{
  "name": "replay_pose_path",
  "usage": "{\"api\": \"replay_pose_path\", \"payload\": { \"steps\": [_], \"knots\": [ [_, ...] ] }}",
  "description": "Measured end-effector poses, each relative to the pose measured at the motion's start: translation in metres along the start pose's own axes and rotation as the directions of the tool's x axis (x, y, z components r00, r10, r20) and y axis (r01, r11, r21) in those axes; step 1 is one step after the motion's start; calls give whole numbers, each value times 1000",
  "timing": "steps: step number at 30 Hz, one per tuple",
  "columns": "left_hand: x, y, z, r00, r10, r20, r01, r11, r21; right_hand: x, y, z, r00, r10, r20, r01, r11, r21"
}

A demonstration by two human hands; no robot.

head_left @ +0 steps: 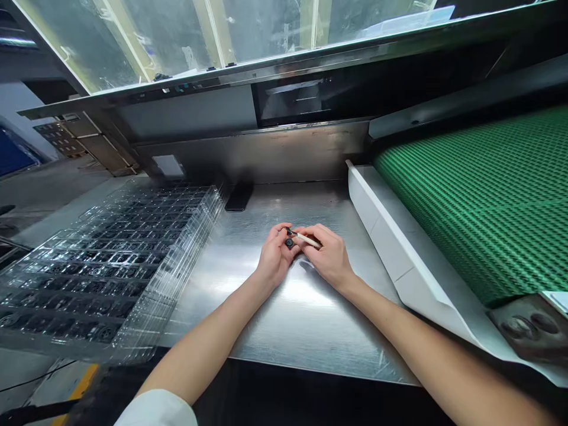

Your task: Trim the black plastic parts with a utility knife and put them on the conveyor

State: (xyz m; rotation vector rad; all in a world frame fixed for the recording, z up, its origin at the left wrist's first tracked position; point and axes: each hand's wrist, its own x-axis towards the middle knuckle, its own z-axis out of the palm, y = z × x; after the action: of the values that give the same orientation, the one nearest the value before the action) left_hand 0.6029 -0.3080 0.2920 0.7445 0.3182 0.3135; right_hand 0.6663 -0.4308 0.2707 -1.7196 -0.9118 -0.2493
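Hands on steel surface [288,322].
L hand [275,261] grip pinches black part [289,242]; R hand [329,258] grip holds stick [309,239], tip at part.

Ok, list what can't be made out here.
small black part: too small in the head view, partly hidden by left hand.
pale stick: rear end covered by right hand.
brown object: cut off by right edge.
clear trays: contents blurred by stacked plastic.

Left hand [274,261] and right hand [331,258] meeting, fingers [313,229] pinched closed
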Motion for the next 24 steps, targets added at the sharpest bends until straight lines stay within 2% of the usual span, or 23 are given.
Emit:
{"api": "replay_pose_path", "payload": {
  "steps": [6, 13, 19, 24],
  "knots": [
    [-1, -3, -3, 999, -5, 44, 5, 1000, -14, -5, 5, 6, 998, -28, 48, 35, 989, -143],
    [-1, 0, -5, 998, 0, 59, 2, 999, -32, -5, 5, 6, 993, -42, 110, 57, 989, -134],
    [1, 4, -2, 996, -22, 88, 24, 999, -25, -1, 5, 2, 991, -103, 84, 102, 995, 20],
    [5, 3, -8, 996, 15, 88, -27, 991, 135, 4, 4, -3, 997, 49, 60, -57, 988, 141]
  ]
}}
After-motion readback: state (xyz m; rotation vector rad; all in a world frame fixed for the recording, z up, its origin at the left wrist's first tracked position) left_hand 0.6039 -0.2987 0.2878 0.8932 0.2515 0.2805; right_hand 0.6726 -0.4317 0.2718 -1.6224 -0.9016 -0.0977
